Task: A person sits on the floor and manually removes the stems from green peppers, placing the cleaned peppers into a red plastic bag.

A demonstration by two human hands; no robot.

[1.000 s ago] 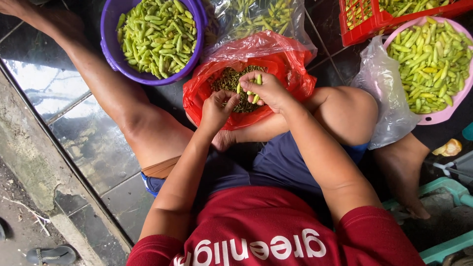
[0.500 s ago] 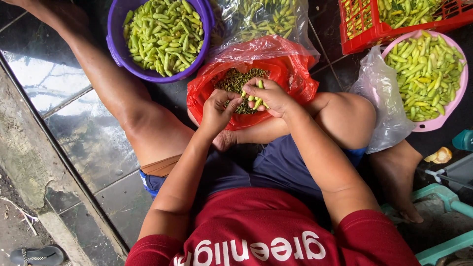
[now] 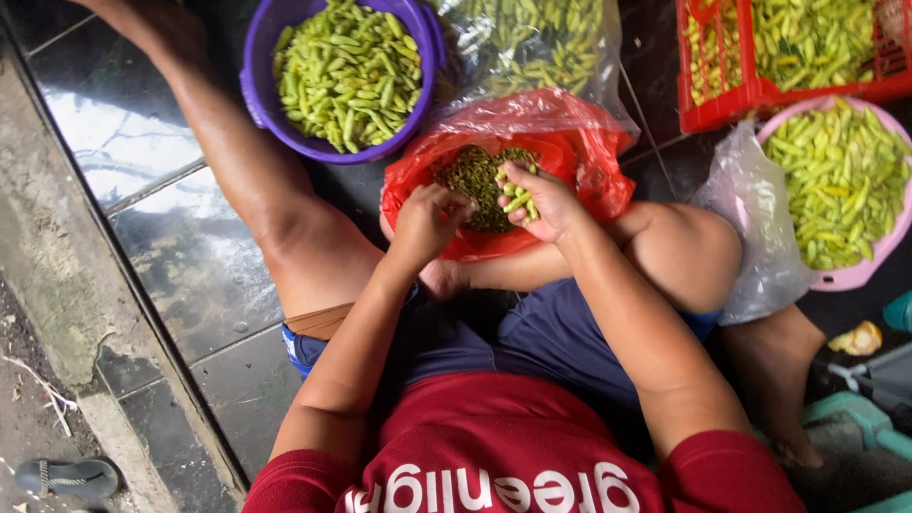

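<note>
Head view, right hand (image 3: 543, 201) clenched around green chillies (image 3: 519, 199), left hand (image 3: 425, 220) pinching one at its 3 o'clock, both above red bag (image 3: 579, 171), purple basin (image 3: 275, 114) at 11 o'clock.

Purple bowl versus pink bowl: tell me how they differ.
The purple bowl sits bare on the floor by the left leg; the pink bowl has a clear plastic bag against it, on the right. Purple is deep-coloured, pink pale. Both hold green chillies.

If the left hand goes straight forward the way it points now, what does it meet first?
Probably the dark green pile inside the red bag, just beyond the left hand; depth is uncertain.
</note>
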